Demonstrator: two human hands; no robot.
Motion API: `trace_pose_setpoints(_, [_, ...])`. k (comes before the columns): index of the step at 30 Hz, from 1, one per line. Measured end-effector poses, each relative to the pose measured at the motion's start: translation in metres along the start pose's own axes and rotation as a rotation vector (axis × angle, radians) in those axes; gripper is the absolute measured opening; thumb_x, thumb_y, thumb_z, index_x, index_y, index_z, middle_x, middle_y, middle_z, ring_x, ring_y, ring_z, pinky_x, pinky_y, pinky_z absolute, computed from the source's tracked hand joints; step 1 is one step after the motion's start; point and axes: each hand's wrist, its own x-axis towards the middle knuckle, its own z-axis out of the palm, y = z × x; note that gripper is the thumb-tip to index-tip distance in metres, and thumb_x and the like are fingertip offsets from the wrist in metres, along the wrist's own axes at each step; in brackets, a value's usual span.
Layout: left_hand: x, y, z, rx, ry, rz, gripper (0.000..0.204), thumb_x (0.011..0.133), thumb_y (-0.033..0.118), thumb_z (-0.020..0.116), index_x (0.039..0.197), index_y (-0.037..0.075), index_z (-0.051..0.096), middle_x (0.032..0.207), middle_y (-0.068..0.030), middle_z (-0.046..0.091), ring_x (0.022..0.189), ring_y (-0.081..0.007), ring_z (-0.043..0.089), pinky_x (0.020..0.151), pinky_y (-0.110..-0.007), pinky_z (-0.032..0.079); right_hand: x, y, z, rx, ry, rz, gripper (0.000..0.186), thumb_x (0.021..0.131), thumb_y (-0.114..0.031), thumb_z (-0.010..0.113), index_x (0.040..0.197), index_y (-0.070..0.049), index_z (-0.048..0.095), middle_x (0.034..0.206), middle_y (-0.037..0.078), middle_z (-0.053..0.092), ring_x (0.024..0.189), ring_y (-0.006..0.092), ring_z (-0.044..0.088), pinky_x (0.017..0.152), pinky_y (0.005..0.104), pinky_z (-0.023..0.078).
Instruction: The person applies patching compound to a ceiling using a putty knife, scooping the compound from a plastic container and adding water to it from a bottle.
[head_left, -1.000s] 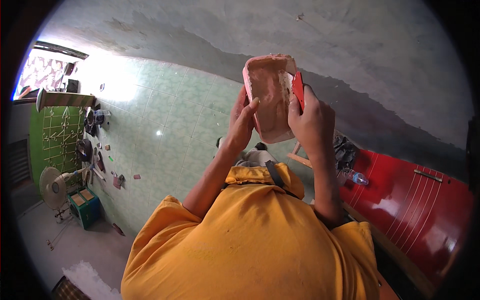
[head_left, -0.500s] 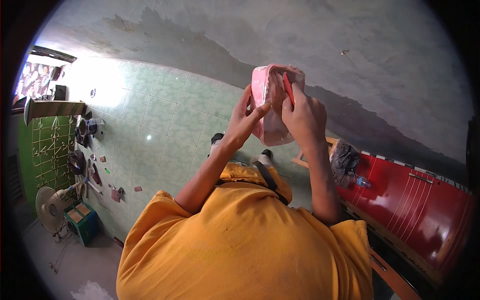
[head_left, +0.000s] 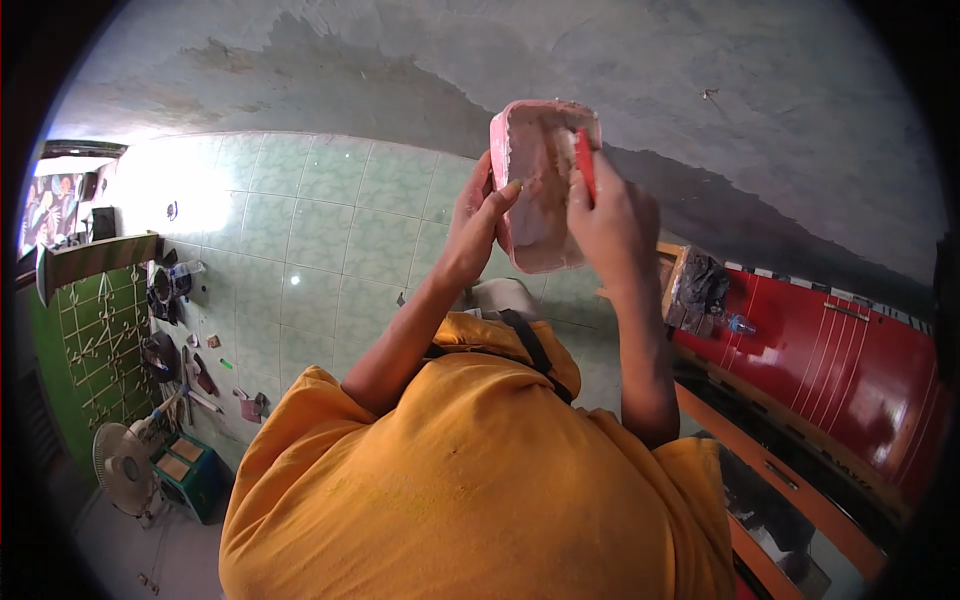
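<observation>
My left hand grips the near left side of a pink rectangular tub, its thumb over the rim. The tub is held up in front of me, open side facing me, its inside smeared with pale, lumpy material. My right hand is closed on a red flat tool, probably a scraper, pressed inside the tub at its upper right, where pale material is heaped. The tool's working edge is hard to make out.
A grey patchy wall rises beyond green floor tiles. Left are a standing fan, green box, metal grille and scattered items. Right are red furniture, a dark crumpled bag and plastic bottle.
The red tool has moved from the tub's right edge into its inside. The tub turned sideways half a second ago and now faces me again, slightly higher than at that moment.
</observation>
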Motion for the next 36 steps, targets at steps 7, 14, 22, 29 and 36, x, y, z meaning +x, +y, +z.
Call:
trace_pose_setpoints(7, [-0.001, -0.014, -0.009, -0.149, 0.045, 0.039, 0.058, 0.103, 0.028, 0.055, 0.152, 0.002, 0.04, 0.136, -0.0083, 0.057, 0.122, -0.0153, 0.057, 0.099, -0.031, 0.05, -0.016, 0.002, 0.018, 0.094, -0.078, 0.06, 0.017, 0.094, -0.021, 0.063, 0.105, -0.008, 0.065, 0.078, 0.021, 0.07, 0.075, 0.0455, 0.069, 0.068, 0.0543, 0.056])
trace_pose_setpoints(14, [-0.005, -0.049, -0.03, -0.41, -0.046, -0.228, 0.057, 0.106, 0.032, 0.05, 0.153, 0.003, 0.036, 0.146, -0.0131, 0.053, 0.132, -0.0241, 0.055, 0.111, -0.042, 0.046, -0.006, 0.004, 0.049, 0.184, -0.188, 0.069, 0.022, 0.093, -0.022, 0.065, 0.101, -0.002, 0.065, 0.086, 0.026, 0.07, 0.084, 0.0487, 0.066, 0.074, 0.055, 0.052])
trace_pose_setpoints(22, [-0.001, -0.044, -0.021, -0.394, -0.046, -0.228, 0.06, 0.106, 0.034, 0.049, 0.156, 0.005, 0.034, 0.147, -0.0136, 0.051, 0.135, -0.0244, 0.055, 0.111, -0.042, 0.047, 0.006, 0.015, 0.038, 0.218, -0.277, 0.017, 0.025, 0.094, -0.024, 0.065, 0.1, 0.001, 0.063, 0.085, 0.026, 0.069, 0.084, 0.0489, 0.066, 0.073, 0.0553, 0.052])
trace_pose_setpoints(29, [0.002, -0.031, 0.002, -0.304, -0.012, -0.082, 0.064, 0.104, 0.032, 0.052, 0.158, 0.005, 0.031, 0.15, -0.013, 0.049, 0.137, -0.0237, 0.053, 0.113, -0.041, 0.045, 0.016, 0.015, 0.015, 0.276, -0.211, 0.047, 0.022, 0.094, -0.021, 0.063, 0.1, 0.0, 0.062, 0.086, 0.025, 0.069, 0.084, 0.0488, 0.066, 0.076, 0.0562, 0.052])
trace_pose_setpoints(36, [0.013, -0.014, -0.004, -0.317, 0.009, -0.083, 0.061, 0.104, 0.034, 0.052, 0.156, 0.006, 0.035, 0.148, -0.013, 0.051, 0.136, -0.0239, 0.053, 0.112, -0.04, 0.045, 0.024, 0.012, 0.021, 0.307, -0.182, -0.072, 0.022, 0.094, -0.02, 0.063, 0.101, 0.001, 0.062, 0.082, 0.027, 0.067, 0.082, 0.0488, 0.066, 0.073, 0.0558, 0.053])
